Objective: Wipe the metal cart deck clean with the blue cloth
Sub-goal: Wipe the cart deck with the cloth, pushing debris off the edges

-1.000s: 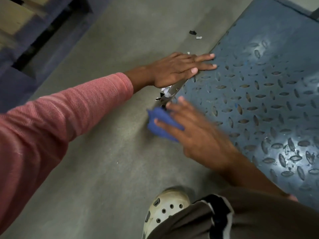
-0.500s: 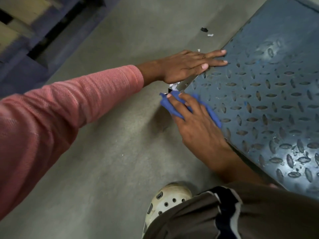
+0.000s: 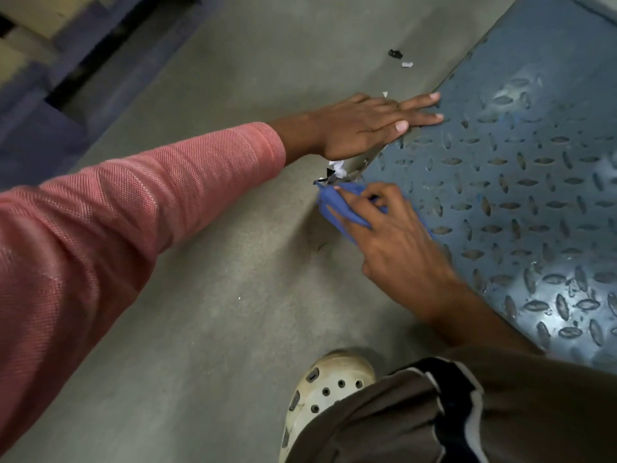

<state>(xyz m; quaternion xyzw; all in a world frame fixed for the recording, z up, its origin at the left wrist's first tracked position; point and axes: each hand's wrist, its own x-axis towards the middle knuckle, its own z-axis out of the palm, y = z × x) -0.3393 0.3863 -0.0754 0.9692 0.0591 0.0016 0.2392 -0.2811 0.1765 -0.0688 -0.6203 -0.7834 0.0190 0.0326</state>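
The metal cart deck (image 3: pixel 521 182) is blue-grey tread plate with raised oval studs and fills the right side. My left hand (image 3: pixel 364 125) lies flat along the deck's near edge, its straight fingers reaching onto the plate. My right hand (image 3: pixel 397 242) holds the blue cloth (image 3: pixel 330 205) at the same edge, just below the left hand, with its fingers curled over the cloth. Small white and black paper scraps (image 3: pixel 335 170) sit bunched at the edge between my two hands. Part of the cloth is hidden under my right hand.
Grey concrete floor (image 3: pixel 207 295) runs left of the deck. More scraps (image 3: pixel 400 59) lie on the floor farther up. A blue and wooden pallet (image 3: pixel 50 61) stands at the upper left. My white clog (image 3: pixel 320 392) and brown shorts show at the bottom.
My right hand has slid the cloth up along the deck edge toward the scraps, and its fingers have curled over the cloth. My left hand has stayed flat on the edge.
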